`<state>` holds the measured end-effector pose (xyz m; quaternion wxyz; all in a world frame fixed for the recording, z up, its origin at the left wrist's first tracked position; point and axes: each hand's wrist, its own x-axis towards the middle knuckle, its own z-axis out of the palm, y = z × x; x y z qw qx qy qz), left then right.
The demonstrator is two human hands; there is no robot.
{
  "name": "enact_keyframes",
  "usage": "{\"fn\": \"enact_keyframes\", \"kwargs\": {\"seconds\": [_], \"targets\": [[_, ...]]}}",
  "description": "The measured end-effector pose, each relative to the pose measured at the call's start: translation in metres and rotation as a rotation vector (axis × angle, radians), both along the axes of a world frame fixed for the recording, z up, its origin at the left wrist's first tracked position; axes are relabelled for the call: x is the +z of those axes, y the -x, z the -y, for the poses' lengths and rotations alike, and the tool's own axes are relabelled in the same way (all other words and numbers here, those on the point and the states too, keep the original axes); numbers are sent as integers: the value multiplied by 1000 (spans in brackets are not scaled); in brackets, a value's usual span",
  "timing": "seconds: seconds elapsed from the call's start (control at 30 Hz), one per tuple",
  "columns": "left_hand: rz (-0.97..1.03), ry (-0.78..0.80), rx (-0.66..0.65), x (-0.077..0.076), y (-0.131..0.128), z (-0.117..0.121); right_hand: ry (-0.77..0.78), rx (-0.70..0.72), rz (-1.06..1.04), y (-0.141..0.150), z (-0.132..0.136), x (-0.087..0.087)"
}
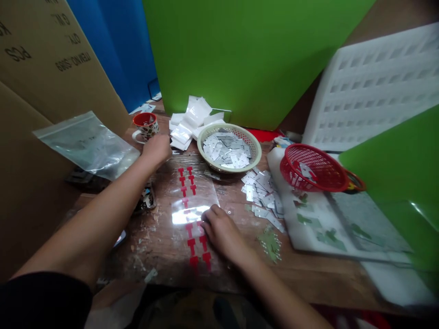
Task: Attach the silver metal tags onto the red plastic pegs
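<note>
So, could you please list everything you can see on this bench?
clear film sheet: one, transparent, centre
T-shaped marks: two rows, red, under the film
round basket: one, cream, holding silvery plates
loose plates: a pile, silvery, right of the film
mesh basket: one, red, right
cup: one, red and white, back left
plastic bag: one, clear, left
foam tray: one, white, leaning at right
left hand: reaching by the cup
right hand: pressing on the film
</note>
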<state>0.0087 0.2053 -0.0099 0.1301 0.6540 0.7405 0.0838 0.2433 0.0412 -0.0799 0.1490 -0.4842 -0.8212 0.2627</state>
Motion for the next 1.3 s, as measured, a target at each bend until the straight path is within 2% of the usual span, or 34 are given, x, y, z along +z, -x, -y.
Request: {"fn": "enact_keyframes", "kwargs": {"seconds": [0.07, 0.1, 0.17, 0.23, 0.3, 0.37, 0.43, 0.57, 0.8, 0.9, 1.0, 1.17, 1.3], "targets": [[93, -52, 4, 3, -5, 39, 5, 20, 10, 1, -2, -2], [203, -43, -14, -1, -11, 62, 3, 26, 19, 2, -2, -2], [881, 119, 37, -17, -25, 112, -7, 29, 55, 4, -4, -3], [1326, 250, 243, -38, -43, 154, -16, 35, 97, 6, -5, -3], [1535, 224, 443, -57, -58, 180, -25, 42, 103, 6, -5, -5], [1588, 174, 524, -68, -66, 190, -50, 43, 72, 5, -2, -9], [1594, 145, 542, -73, -68, 190, -109, 46, 45, 2, 3, -15], [1607, 132, 552, -75, -65, 186, -241, 91, 75, -1, 13, -25], [1621, 134, 560, -78, -65, 188, -336, 147, 199, 4, 14, -24], [1621, 140, 562, -78, -64, 188, -282, 118, 213, 7, 12, -28], [1622, 146, 558, -78, -63, 188, -203, 57, 132, 8, 10, -32], [1610, 155, 551, -78, -63, 188, -76, 30, -95, 3, 9, -30], [1600, 160, 545, -80, -62, 187, 30, -26, -390, -5, 8, -21]]}}
